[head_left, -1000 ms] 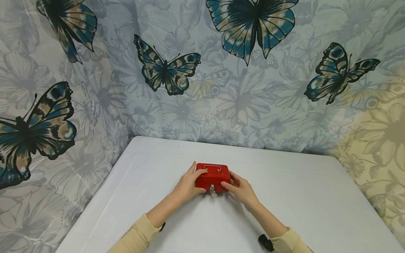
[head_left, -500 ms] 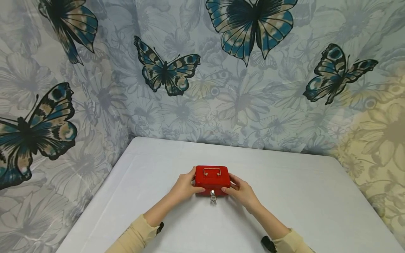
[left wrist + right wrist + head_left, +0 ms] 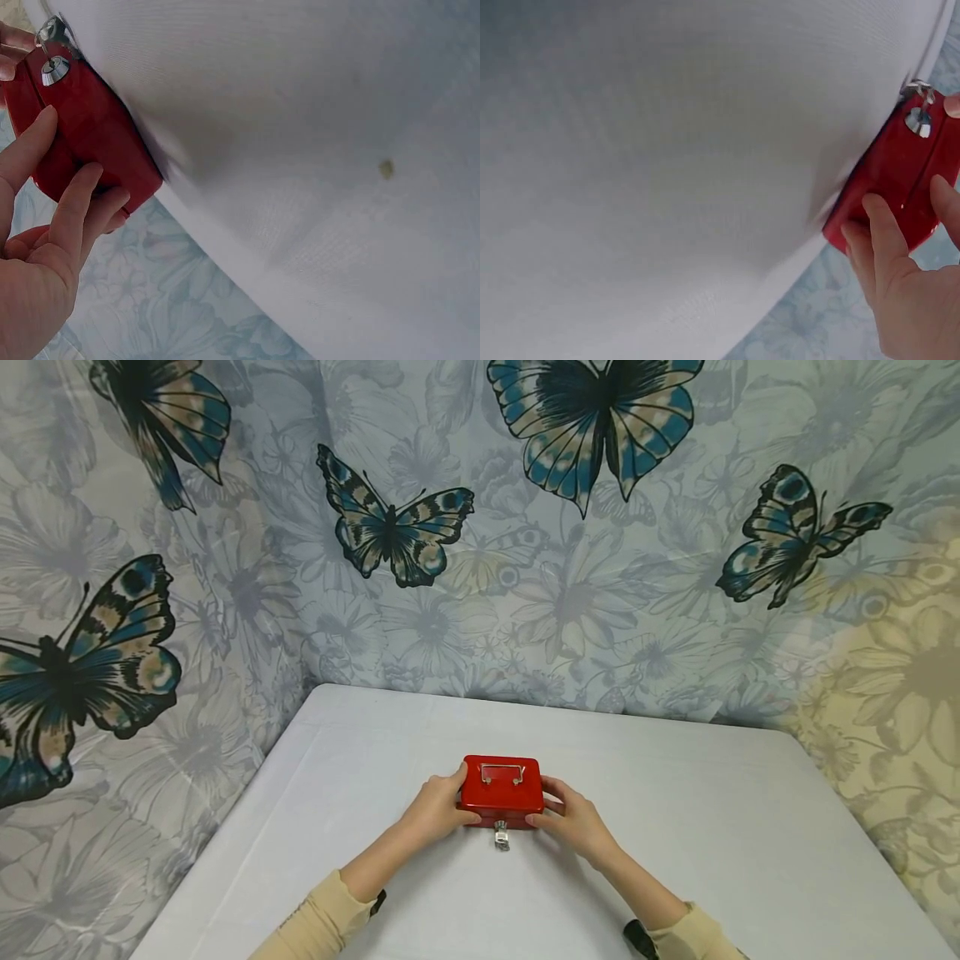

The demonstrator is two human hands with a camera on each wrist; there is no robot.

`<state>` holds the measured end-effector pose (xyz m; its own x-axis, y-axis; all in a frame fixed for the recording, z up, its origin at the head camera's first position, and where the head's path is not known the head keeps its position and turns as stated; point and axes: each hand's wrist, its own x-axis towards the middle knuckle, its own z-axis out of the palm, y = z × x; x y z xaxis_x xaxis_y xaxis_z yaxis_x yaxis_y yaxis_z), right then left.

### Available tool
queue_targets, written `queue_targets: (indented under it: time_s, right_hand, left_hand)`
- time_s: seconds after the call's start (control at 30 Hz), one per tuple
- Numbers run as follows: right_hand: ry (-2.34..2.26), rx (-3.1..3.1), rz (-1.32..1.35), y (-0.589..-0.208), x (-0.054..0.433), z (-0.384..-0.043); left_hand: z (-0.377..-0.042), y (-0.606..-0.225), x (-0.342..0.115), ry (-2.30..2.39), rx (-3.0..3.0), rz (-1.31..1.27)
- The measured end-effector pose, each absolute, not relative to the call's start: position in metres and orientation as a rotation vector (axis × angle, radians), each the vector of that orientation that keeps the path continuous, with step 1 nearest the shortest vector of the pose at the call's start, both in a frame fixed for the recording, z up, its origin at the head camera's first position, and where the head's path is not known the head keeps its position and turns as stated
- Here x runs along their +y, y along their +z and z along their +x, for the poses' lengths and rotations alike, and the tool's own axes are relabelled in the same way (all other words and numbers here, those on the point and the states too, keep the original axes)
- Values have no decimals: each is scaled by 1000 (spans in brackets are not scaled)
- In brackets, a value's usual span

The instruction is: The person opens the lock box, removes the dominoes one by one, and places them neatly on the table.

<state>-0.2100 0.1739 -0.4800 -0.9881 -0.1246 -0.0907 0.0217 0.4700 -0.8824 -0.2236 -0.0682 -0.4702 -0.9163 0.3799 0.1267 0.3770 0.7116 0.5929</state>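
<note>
Box (image 3: 501,797), handle (image 3: 502,766) up, long axis left-to-right, lock (image 3: 55,72) on near side

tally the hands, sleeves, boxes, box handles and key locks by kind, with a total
Hands: 2 (left hand, right hand)
Sleeves: 2 (left sleeve, right sleeve)
Boxes: 1 (red box)
Handles: 1 (box handle)
Locks: 1 (key lock)
Total: 7

- Behind: pale floral backdrop (image 3: 573,602) (yellowish at far right), printed with blue-and-tan butterflies (image 3: 390,533).
- Below: white table (image 3: 712,827).
- On white, left-wrist view: small brownish spot (image 3: 386,169).
</note>
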Motion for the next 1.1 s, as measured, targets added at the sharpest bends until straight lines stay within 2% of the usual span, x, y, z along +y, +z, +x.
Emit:
queue_targets:
  time_s: [0.5, 0.9, 1.1]
  right_hand:
    - [-1354, 2709, -232, -473, 183, -218]
    - [-1140, 2728, -591, -469, 182, -236]
    - [-1080, 2751, -623, -471, 185, -241]
  left_hand:
    - [-234, -476, -71, 1189, 2764, 645]
    - [-276, -494, -78, 1103, 2497, 628]
    - [-283, -501, -71, 1202, 2441, 716]
